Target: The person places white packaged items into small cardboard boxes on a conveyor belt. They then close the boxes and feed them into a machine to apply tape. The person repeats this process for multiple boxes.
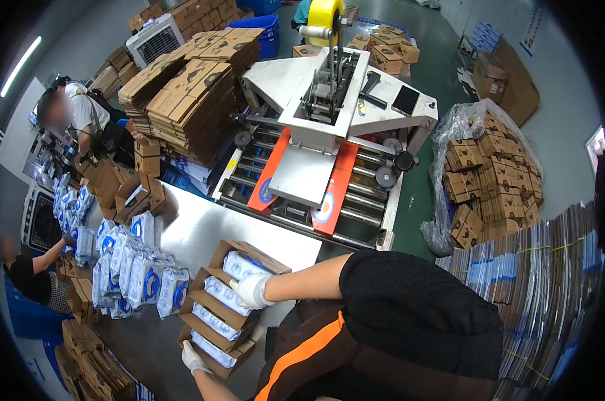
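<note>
In front of me a row of open cardboard boxes (194, 295) stands on the table, side by side, with flaps raised. Each holds a white and blue soft pack (222, 294) that looks like wet wipes. My right hand (252, 291), in a white glove, reaches in from the right, its fingers closed over a box wall between two packs. At the near end of the row my left hand (194, 359), also gloved, grips the outer corner of the last box; part of its fingers is hidden behind the cardboard.
Left of the boxes lies a heap of similar packs (138, 271). Beyond the metal table (202, 217) stands a taping machine with rollers (316, 160). Flat cardboard stacks (189, 93) rise behind; others (543, 287) stand right. Two people (88, 117) work at the left.
</note>
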Demonstrator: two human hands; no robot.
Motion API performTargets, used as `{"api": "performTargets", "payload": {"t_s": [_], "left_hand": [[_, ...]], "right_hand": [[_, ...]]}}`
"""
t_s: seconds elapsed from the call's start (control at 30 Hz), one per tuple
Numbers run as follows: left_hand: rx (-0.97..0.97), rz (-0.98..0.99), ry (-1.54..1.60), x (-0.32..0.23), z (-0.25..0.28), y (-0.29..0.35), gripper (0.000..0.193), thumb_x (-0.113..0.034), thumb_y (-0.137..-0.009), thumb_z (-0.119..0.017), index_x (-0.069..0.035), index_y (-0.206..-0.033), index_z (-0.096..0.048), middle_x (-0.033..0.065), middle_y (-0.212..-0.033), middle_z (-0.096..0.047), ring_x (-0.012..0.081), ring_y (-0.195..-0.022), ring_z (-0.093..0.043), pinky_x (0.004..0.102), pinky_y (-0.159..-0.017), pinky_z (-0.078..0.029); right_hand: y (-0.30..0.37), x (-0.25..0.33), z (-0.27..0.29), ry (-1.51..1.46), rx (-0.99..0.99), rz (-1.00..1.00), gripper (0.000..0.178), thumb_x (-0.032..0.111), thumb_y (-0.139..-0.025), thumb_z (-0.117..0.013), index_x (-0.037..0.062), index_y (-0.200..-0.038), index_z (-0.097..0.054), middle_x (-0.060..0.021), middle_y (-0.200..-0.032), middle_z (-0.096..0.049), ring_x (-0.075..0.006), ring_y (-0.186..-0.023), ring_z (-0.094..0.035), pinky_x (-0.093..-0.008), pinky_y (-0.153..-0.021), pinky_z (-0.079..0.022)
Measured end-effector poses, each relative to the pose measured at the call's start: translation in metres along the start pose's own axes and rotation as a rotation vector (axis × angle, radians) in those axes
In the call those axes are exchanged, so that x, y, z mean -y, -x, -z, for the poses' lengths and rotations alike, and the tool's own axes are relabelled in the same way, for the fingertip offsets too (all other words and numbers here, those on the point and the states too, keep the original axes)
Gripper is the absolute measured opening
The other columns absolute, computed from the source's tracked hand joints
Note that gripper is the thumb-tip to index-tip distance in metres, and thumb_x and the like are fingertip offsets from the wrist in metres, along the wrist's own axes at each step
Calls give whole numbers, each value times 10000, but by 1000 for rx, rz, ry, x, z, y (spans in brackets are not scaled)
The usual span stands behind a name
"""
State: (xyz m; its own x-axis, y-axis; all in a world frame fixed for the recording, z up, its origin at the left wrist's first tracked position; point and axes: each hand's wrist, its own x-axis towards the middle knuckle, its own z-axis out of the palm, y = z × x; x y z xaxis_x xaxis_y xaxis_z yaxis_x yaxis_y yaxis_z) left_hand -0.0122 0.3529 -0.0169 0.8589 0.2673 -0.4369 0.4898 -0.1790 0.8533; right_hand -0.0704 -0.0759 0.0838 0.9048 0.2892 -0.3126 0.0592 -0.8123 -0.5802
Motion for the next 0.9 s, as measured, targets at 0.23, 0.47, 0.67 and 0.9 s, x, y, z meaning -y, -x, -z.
{"api": "performTargets", "payload": {"t_s": [0.23, 0.47, 0.67, 0.9], "left_hand": [[-293, -366, -565, -115, -83, 133, 791, -231, -904, -731, 40, -1541, -347, 220, -1556, -430, 357, -1424, -435, 415, -1192, -344], [511, -928, -504, -129, -211, 230, 288, -107, -902, -715, -48, -1183, -704, 160, -1161, -722, 287, -1099, -699, 373, -971, -543], [946, -597, -690, -110, -245, 239, 379, -325, -965, -638, -47, -1213, -707, 164, -1166, -722, 312, -1082, -688, 382, -973, -522], [514, -416, -372, -87, -296, 213, 779, -423, -862, -763, 50, -1415, -487, 258, -1345, -591, 353, -1232, -616, 415, -1042, -493]], "right_hand": [[16, -16, 53, 39, -265, 202, 262, 242, -889, -578, 75, -1079, -645, -188, -991, -696, -387, -892, -697, -494, -792, -559], [-110, -35, 79, 509, -279, 187, 503, 113, -874, -645, 84, -1370, -566, -157, -1412, -568, -333, -1383, -468, -486, -1143, -345], [-69, -88, 96, 331, -56, -287, 337, 359, -930, -619, 108, -1098, -769, -174, -1145, -737, -362, -1039, -714, -454, -922, -558], [44, -188, 97, -66, -377, -536, 300, 250, -922, -624, 49, -1140, -671, -181, -955, -734, -312, -933, -718, -432, -859, -556]]}}
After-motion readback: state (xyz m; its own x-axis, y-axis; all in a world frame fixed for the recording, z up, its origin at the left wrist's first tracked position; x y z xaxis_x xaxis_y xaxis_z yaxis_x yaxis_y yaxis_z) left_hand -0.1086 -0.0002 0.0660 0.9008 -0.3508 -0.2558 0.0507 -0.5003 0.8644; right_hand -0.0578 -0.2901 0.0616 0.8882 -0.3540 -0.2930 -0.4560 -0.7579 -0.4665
